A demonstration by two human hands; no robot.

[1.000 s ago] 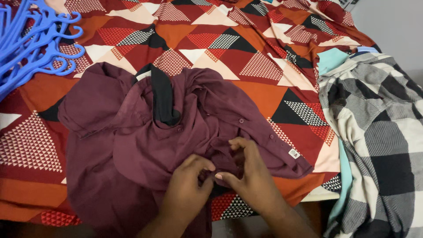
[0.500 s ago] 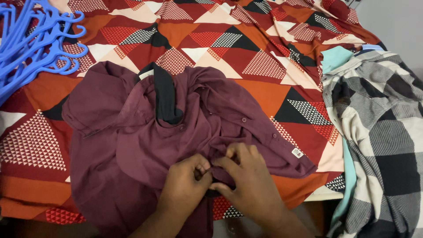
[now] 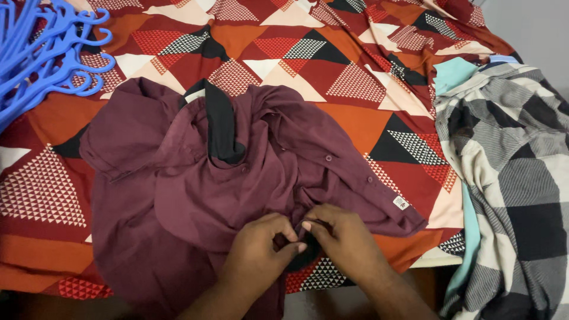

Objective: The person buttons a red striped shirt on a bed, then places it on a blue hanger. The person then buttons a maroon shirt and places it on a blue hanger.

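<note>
Both hands, left hand [image 3: 258, 252] and right hand [image 3: 344, 243], pinch the front placket of the maroon shirt [image 3: 195, 195] lying bunched on the patterned bedsheet [image 3: 355, 118]; risk: crumpled fabric hides the alignment, so the grip likely mates a button with the wrong hole.

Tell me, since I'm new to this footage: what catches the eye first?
A crumpled maroon shirt lies mid-bed on a loud red-and-orange triangle-patterned sheet, with the left hand and right hand pinching its front edge. Blue hangers lie top left; a checked shirt lies right.
</note>
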